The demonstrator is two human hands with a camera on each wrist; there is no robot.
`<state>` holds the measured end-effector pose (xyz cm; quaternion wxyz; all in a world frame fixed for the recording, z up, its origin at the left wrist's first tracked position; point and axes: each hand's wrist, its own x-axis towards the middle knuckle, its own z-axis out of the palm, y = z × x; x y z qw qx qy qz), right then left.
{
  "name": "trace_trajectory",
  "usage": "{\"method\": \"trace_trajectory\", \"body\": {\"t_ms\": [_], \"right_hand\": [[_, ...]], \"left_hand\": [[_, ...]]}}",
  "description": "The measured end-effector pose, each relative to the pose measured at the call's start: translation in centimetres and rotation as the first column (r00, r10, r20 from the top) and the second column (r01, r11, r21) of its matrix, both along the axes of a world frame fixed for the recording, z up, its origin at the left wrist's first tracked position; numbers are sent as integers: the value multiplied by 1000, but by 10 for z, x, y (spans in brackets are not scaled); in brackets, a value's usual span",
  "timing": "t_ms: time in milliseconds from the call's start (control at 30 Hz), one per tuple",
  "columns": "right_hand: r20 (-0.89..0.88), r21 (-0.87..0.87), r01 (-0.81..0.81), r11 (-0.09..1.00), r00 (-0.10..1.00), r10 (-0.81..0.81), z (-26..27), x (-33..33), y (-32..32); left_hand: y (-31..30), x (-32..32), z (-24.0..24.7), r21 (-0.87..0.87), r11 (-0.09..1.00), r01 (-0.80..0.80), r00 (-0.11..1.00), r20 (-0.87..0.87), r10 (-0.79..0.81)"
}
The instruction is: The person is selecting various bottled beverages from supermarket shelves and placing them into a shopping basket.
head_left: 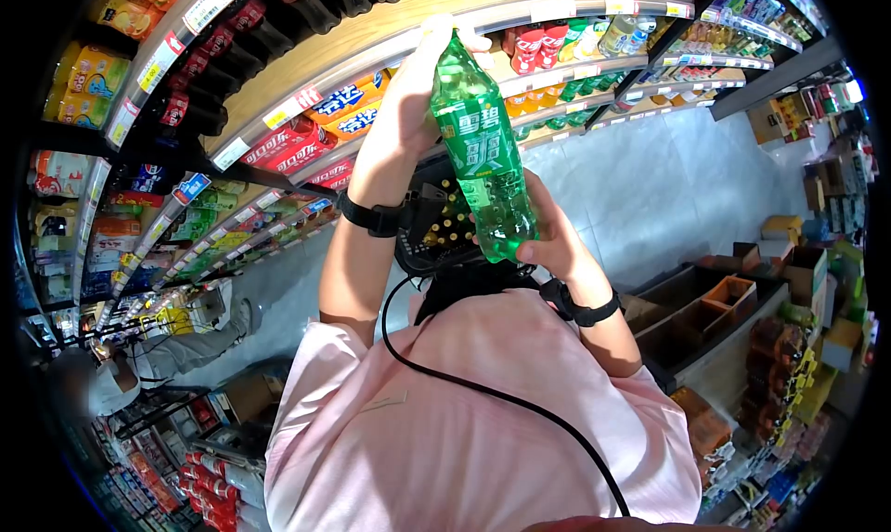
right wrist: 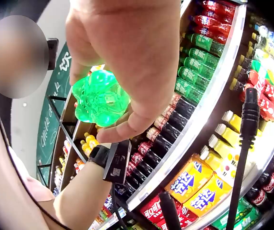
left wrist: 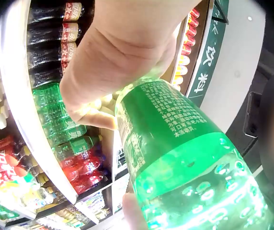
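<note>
A green plastic Sprite bottle (head_left: 478, 137) with a green label lies at a slant across both hands, in front of the chest. My left hand (head_left: 419, 91) grips it by the neck end, its fingers curled round; the cap is hidden. Around the lower end, my right hand (head_left: 555, 240) holds the bottle, thumb by the base and fingers partly behind it. The left wrist view shows the left hand (left wrist: 122, 52) above the label and bubbles in the clear liquid. In the right wrist view, the lobed base (right wrist: 101, 98) sits between the right hand's thumb and fingers.
Curved shelves hold dark cola bottles (head_left: 213, 58), orange drink packs (head_left: 353, 105) and red bottles (head_left: 538, 45). Green bottles (left wrist: 60, 120) stand on a shelf near the left hand. Wooden bins (head_left: 724, 300) are at the right. A black cable (head_left: 501, 397) crosses the pink shirt. Another person (head_left: 111, 383) is at lower left.
</note>
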<state>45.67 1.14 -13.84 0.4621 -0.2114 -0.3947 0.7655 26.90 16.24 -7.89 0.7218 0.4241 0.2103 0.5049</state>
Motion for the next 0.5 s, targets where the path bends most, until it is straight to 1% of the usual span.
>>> {"method": "trace_trajectory", "body": {"t_ms": [100, 167, 200, 267, 300, 333, 367, 400, 433, 467, 500], "right_hand": [[-6, -22, -2, 1000, 1000, 2, -3, -2, 0], [62, 6, 32, 999, 998, -32, -11, -4, 0], [61, 3, 32, 999, 998, -32, -11, -4, 0], [92, -45, 30, 999, 995, -26, -13, 0, 1], [91, -48, 30, 998, 996, -26, -13, 4, 4], [109, -42, 3, 999, 994, 2, -14, 10, 7], [126, -37, -27, 999, 992, 31, -16, 16, 9], [175, -28, -31, 999, 984, 35, -22, 24, 10], [229, -18, -60, 998, 971, 63, -25, 33, 11], [283, -10, -91, 996, 955, 90, -29, 42, 12], [280, -17, -93, 996, 955, 94, -37, 50, 13]], "left_hand": [[1, -2, -3, -31, 999, -12, 999, -47, 10], [4, -3, -8, -13, 1000, -21, 998, -64, 20], [4, -3, -10, -15, 1000, -21, 998, -65, 20], [6, -4, -11, -27, 992, -121, 969, -220, 112], [7, -6, -11, -30, 992, -121, 969, -222, 112], [8, -10, -11, 177, 958, -225, 814, -506, 285], [9, -14, -11, 397, 884, -246, 551, -693, 465], [6, -19, -14, 391, 886, -248, 549, -697, 461], [-1, -25, -18, 258, 949, -182, 634, -707, 314], [-9, -32, -21, 123, 987, -104, 705, -691, 160], [-19, -39, -21, 90, 996, -14, 729, -681, 72]]}}
